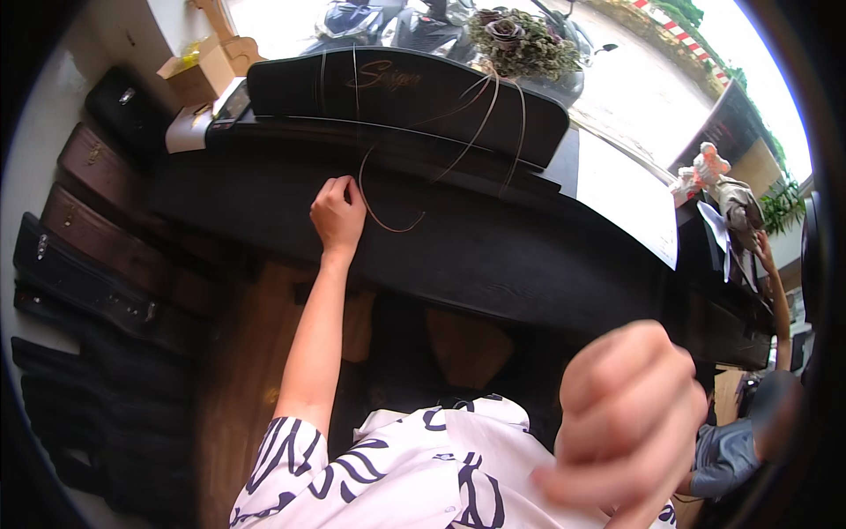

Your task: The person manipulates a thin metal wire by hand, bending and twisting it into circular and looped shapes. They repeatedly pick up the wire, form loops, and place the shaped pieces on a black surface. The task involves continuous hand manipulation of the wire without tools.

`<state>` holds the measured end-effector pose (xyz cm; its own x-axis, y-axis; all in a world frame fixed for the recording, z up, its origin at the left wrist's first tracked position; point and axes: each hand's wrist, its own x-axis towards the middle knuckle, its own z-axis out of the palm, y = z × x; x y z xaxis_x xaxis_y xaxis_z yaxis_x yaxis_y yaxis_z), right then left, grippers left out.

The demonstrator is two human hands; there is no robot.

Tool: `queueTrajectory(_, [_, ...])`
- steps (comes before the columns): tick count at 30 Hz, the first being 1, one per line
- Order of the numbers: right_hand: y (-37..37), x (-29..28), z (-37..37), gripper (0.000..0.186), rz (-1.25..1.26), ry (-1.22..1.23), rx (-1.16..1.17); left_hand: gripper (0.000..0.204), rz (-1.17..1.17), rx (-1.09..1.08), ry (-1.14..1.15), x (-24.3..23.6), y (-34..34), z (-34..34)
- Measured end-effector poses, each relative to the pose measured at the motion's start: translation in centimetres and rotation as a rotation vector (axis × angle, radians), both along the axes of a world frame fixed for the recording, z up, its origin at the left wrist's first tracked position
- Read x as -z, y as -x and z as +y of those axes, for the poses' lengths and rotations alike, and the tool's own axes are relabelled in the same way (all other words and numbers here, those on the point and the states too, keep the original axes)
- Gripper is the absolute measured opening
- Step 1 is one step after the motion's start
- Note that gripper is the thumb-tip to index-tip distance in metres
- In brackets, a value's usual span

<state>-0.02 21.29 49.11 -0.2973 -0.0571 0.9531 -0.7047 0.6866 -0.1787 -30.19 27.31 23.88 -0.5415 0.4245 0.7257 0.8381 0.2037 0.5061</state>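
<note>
My left hand (337,214) is reached out over the dark surface of a piano-like black instrument (493,256). Its fingers are pinched together at a thin copper-coloured string (381,226), which curls to the right of the knuckles. Large and blurred at the lower right, my right hand (627,410) is raised close to the camera. That hand is closed in a fist, and whatever may be in it is hidden. Behind the left hand stands a black music rest (423,101) with gold lettering, and thin pale strands (480,128) hang across its front.
A dried bouquet (524,44) stands behind the music rest. White paper (626,194) lies at the right, and a cardboard box (201,72) sits at the far left. Instrument cases (84,251) line the left wall. Another person (736,450) reaches toward a figurine (705,167) at the right.
</note>
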Motion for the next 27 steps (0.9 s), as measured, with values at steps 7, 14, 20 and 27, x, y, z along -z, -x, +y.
queueTrajectory(7, [1.2,17.9,8.7,0.04,-0.482,0.461,0.522,0.026,-0.34,0.162,-0.116,1.3,0.6,1.0])
queueTrajectory(14, [1.4,24.5,9.7,0.031,-0.512,0.69,0.563,0.042,-0.686,0.485,-0.09,1.0,-3.7,-2.1])
queueTrajectory(20, [0.6,25.0,9.9,0.025,-0.508,0.708,0.58,0.023,-0.755,0.5,-0.151,1.8,-5.8,-2.4])
queueTrajectory(27, [0.4,25.0,10.3,0.021,-0.466,0.699,0.571,0.026,-0.758,0.376,-0.197,2.2,-6.2,-2.3])
